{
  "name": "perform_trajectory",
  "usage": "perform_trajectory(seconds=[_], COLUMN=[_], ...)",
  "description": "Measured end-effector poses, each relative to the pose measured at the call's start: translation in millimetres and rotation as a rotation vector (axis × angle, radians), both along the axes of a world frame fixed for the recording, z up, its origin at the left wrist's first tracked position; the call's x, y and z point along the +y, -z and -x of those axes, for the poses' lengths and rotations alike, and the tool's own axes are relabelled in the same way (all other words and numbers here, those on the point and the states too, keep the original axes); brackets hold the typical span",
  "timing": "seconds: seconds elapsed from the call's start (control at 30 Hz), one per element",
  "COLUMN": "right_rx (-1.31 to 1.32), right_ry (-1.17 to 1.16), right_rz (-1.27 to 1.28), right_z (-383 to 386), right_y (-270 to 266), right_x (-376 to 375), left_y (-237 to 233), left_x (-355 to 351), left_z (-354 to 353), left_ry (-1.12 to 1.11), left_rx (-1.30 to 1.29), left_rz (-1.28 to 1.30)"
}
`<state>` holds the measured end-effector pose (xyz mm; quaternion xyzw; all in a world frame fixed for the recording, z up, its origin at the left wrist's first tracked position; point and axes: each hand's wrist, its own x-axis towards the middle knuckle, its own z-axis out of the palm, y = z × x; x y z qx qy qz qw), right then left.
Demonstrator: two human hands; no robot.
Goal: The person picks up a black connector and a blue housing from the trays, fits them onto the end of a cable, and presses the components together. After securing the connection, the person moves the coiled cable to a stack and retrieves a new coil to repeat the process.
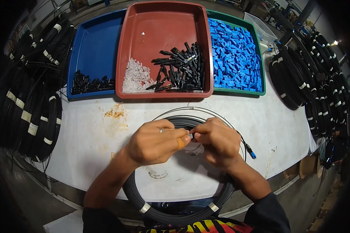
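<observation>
My left hand (153,143) and my right hand (218,142) meet above the far side of a coil of black cable (133,190). Both are closed in a pinch, fingertips almost touching. Between them shows a small pale piece (190,136), mostly covered by the fingers; its exact kind is not clear. A ring and a tan bandage are on fingers of my left hand. The coil leans over the near table edge, bound with white tape (145,207). One loose cable end, right of my right hand, carries a black connector with a blue tip (251,152).
Along the back stand a blue tray (95,39) with small black parts, a red tray (144,13) with clear pieces and black connector bodies, and a green tray (263,83) of blue connector parts. Taped cable coils (35,120) hang left, and more coils (293,77) right.
</observation>
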<state>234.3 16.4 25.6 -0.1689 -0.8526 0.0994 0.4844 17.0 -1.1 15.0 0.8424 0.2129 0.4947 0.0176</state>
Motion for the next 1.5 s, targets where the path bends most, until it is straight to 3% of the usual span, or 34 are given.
perform_trajectory(seconds=[0.1, 0.17, 0.23, 0.27, 0.3, 0.33, 0.4, 0.47, 0.5, 0.57, 0.63, 0.67, 0.73, 0.8, 0.83, 0.87, 0.9, 0.97, 1.0, 1.07, 1.13, 1.17, 1.2, 1.3, 1.33, 1.43, 1.47, 1.5], right_rx=[0.046, 0.048, 0.051, 0.028, 0.005, 0.003, -0.028, -0.04, -0.079, -0.12, -0.073, -0.074, 0.072, 0.065, 0.043, 0.02, 0.018, -0.071, -0.071, -0.059, -0.056, -0.059, -0.058, 0.039, 0.11, 0.098, 0.095, 0.046], right_ry=[-0.046, -0.014, 0.015, 0.03, 0.046, 0.047, 0.032, 0.046, 0.075, 0.108, 0.041, 0.044, -0.033, -0.035, -0.004, 0.029, 0.029, 0.083, 0.082, 0.059, 0.054, 0.051, 0.048, 0.014, -0.011, -0.022, -0.024, -0.015], right_rz=[0.504, 0.565, 0.627, 0.332, 0.038, 0.037, -0.201, -0.242, -0.197, -0.15, 0.414, 0.414, 0.628, 0.588, 0.413, 0.236, 0.232, -0.233, -0.231, -0.288, -0.178, 0.053, 0.284, 0.544, 0.688, 0.581, 0.581, 0.327], right_z=[-4, -2, 1, 2, 3, 3, 3, 5, 5, 3, -2, -3, -2, 1, 3, 4, 4, 4, 5, 6, 4, 0, -2, -3, -1, 1, 1, 1], right_y=[9, 9, 7, 5, 3, 1, -3, -7, -8, -6, 4, 8, 15, 10, 7, 3, -1, -6, -7, -6, -6, -1, 5, 14, 15, 13, 11, 9], right_x=[-3, -6, -4, 1, 5, 6, 8, 4, 1, -2, -1, -1, 1, 3, 4, 5, 6, 6, 5, 2, 0, -1, -2, -4, -4, -2, 1, 5], left_y=[-3, -2, 1, 0, -2, -3, -1, -1, -1, 0, -5, -7, -3, 0, 0, 0, -1, -7, -9, -3, -1, 3, 1, -3, -3, -3, -4, -4], left_x=[3, 3, 1, 0, -2, -2, -5, -10, -7, 0, 1, 1, 5, 4, 2, 0, -2, -7, -8, -5, -1, 2, 2, -1, 0, 0, -1, -3], left_z=[-1, 1, 4, 4, 3, 2, 1, -2, -1, -1, 0, 1, 0, 4, 4, 3, 2, 2, 2, 2, 0, -1, -1, -2, -1, 3, 3, 2], left_ry=[-0.021, -0.043, -0.05, -0.054, -0.035, -0.014, 0.008, 0.046, 0.044, 0.023, 0.005, -0.019, -0.035, -0.017, -0.021, -0.023, -0.023, 0.018, 0.06, 0.083, 0.019, 0.015, 0.02, -0.111, -0.112, -0.082, -0.067, -0.05], left_rx=[0.093, 0.127, 0.067, 0.067, -0.057, -0.182, -0.231, -0.372, -0.369, -0.106, 0.035, 0.178, 0.155, 0.031, 0.032, -0.096, -0.225, -0.262, -0.296, -0.27, -0.117, -0.058, -0.055, 0.203, 0.203, 0.148, 0.025, -0.1], left_rz=[-0.13, -0.188, -0.003, -0.003, 0.192, 0.386, 0.465, 0.724, 0.724, 0.214, 0.086, -0.046, -0.078, 0.06, 0.062, 0.269, 0.474, 0.608, 0.747, 0.633, 0.311, 0.147, 0.149, -0.221, -0.222, -0.096, 0.112, 0.319])
